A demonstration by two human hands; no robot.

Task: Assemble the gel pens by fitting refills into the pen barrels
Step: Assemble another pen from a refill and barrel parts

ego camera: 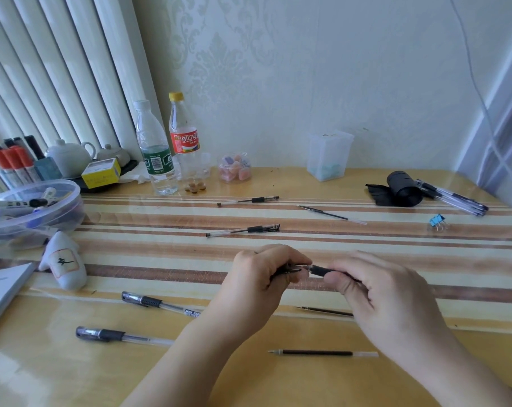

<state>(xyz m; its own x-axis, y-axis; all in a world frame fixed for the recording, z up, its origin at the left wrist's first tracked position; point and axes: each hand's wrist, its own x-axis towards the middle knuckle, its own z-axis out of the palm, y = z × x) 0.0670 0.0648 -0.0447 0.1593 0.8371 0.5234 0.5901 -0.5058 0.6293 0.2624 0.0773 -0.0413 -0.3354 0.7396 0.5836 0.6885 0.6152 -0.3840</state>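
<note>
Gel pen (316, 270) held level above the striped table (366, 254), between both hands. Left hand (260, 277) pinches its tip end; right hand (378, 292) grips the black-sleeved barrel. Loose refills (322, 353) lie on the table near the hands, and two capped pens (160, 304) lie to the left. Round clear tub (58, 212), far left, holds markers (17, 203). Small clear jar (235, 168) holds pink and purple pieces. Lidded translucent box (328, 155) holds something pale blue, indistinct.
</note>
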